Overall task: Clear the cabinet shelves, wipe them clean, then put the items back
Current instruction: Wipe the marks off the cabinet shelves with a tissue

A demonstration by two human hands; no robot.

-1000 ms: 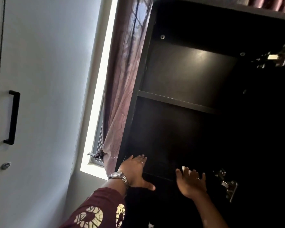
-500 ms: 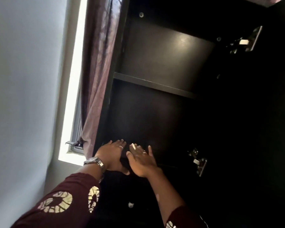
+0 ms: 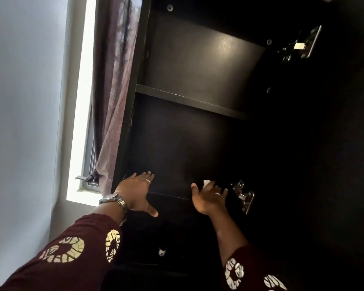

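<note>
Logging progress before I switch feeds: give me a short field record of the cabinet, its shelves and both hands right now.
cabinet: dark, open, dim inside
upper shelf: no items in view
lower shelf: both hands at its front edge
left hand: fingers straight, wristwatch on wrist
right hand: fingers spread, small white thing at fingertips, grip unclear
hinge: just right of right hand
curtain: hangs left of cabinet
</note>
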